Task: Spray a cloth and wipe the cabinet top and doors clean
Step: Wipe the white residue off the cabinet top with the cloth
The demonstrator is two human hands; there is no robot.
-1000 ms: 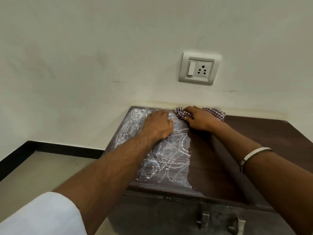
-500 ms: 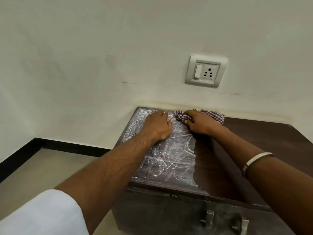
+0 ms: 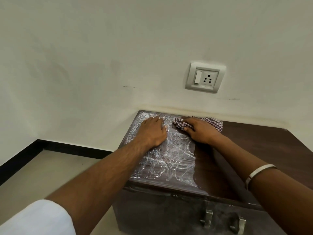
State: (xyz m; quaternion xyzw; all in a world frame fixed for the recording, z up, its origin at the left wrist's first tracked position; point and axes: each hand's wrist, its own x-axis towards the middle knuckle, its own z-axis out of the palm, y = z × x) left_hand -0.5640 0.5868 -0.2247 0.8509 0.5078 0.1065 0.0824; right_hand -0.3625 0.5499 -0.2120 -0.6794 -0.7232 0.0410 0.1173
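The cloth (image 3: 210, 123) lies bunched at the back of the cabinet top (image 3: 254, 146), by the wall (image 3: 101, 65). The right hand (image 3: 200, 131) presses on it, fingers curled over its near edge. The left hand (image 3: 151, 133) rests flat, holding nothing, on the streaked wet patch (image 3: 169, 163). Best wipe in overlapping straight passes through the streaks, bracing with the left.

Soft, even indoor light, glare on the wet cabinet top (image 3: 169, 160), faint arm shadows, wide-angle bending at edges.
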